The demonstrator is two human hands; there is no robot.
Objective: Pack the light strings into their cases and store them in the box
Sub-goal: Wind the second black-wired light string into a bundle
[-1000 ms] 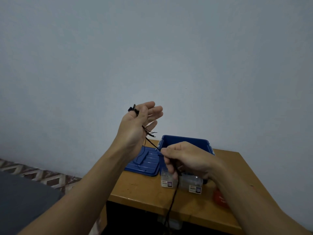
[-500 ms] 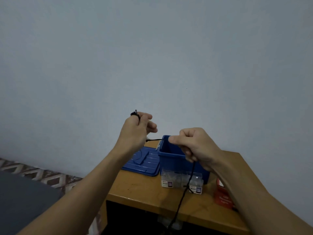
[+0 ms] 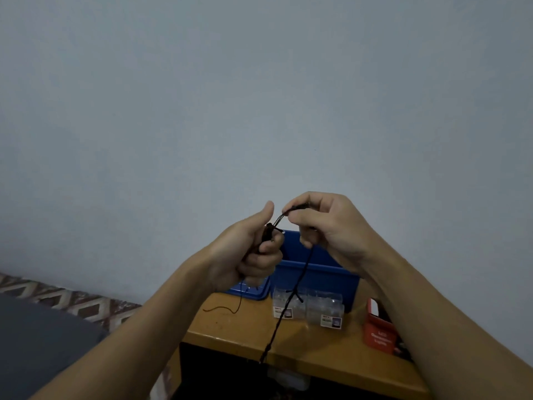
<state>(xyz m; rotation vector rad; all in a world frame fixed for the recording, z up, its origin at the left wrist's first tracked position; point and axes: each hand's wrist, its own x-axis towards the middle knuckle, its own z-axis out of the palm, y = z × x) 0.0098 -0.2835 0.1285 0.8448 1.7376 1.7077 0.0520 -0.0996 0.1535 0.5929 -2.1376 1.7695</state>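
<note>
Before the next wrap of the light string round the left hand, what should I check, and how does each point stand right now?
1. Left hand grips the wound bundle: ok.
2. Right hand pinches the light string close beside the bundle: ok.
3. Hanging part free of snags: cannot tell. It drops past the table edge and out of sight.
4. Clear cases on the table in front of the blue box: ok.
5. Box open, with its lid lying beside it: ok.
6. Cases open and ready to take the string: cannot tell.
</note>
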